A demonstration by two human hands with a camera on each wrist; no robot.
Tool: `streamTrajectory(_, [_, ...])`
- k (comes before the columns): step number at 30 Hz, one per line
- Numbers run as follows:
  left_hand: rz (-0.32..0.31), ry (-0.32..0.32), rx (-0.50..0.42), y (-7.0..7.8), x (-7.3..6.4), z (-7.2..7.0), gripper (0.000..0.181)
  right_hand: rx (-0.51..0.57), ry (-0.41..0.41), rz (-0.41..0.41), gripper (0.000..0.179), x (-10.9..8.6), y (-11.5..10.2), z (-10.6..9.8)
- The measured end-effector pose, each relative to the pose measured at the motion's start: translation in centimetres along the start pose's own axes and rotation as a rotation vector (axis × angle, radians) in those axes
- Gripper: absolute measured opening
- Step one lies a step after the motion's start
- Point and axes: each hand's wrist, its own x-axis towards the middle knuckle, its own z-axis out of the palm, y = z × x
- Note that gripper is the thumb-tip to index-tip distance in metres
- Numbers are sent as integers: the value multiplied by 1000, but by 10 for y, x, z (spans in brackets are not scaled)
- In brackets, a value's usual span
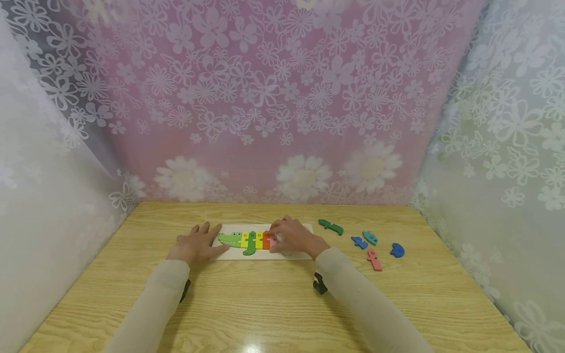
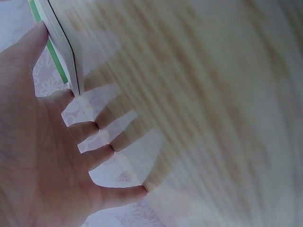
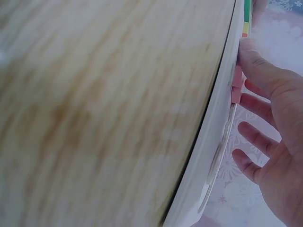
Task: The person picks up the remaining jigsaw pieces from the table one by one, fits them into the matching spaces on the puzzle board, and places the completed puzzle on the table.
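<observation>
A white puzzle board (image 1: 236, 256) lies on the table with a crocodile picture. Its green head piece (image 1: 229, 239) is at the left, followed by yellow, green and orange body pieces. My left hand (image 1: 196, 244) rests at the board's left end, fingers spread; in the left wrist view the thumb touches the board's edge. Over the right part of the board, my right hand (image 1: 292, 236) pinches a pink puzzle piece (image 3: 236, 90) between thumb and fingers, beside the orange piece (image 1: 266, 240). The piece is partly hidden by the fingers in the head view.
Loose puzzle pieces lie right of the board: a dark green one (image 1: 331, 226), a teal one (image 1: 370, 238), a blue one (image 1: 359, 242), a pink one (image 1: 374, 260) and a rounded blue one (image 1: 398, 250). Flowered curtains (image 1: 282, 98) hang behind and at both sides of the wooden table (image 1: 251, 304).
</observation>
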Motion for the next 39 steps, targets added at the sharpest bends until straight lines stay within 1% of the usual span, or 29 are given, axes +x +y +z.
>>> streamTrajectory(12, [-8, -11, -11, 2, -2, -3, 88, 63, -12, 19, 55, -1, -3, -2])
streamTrajectory(19, [-7, -14, -15, 2, -2, -2, 88, 60, -1, -5, 54, -4, -3, -4])
streamTrajectory(25, [0, -5, -26, 0, -2, -2, 89, 72, 29, -43, 45, -8, -2, -8])
streamTrajectory(30, [7, -1, -31, 0, -2, -1, 90, 83, 45, -53, 39, -8, -2, -7])
streamTrajectory(35, [7, 0, -25, 0, -2, 0, 89, 70, 53, -51, 36, -7, 0, -4])
streamTrajectory(39, [5, 1, -22, 1, -2, 0, 89, 72, 55, -70, 35, -9, 2, -5])
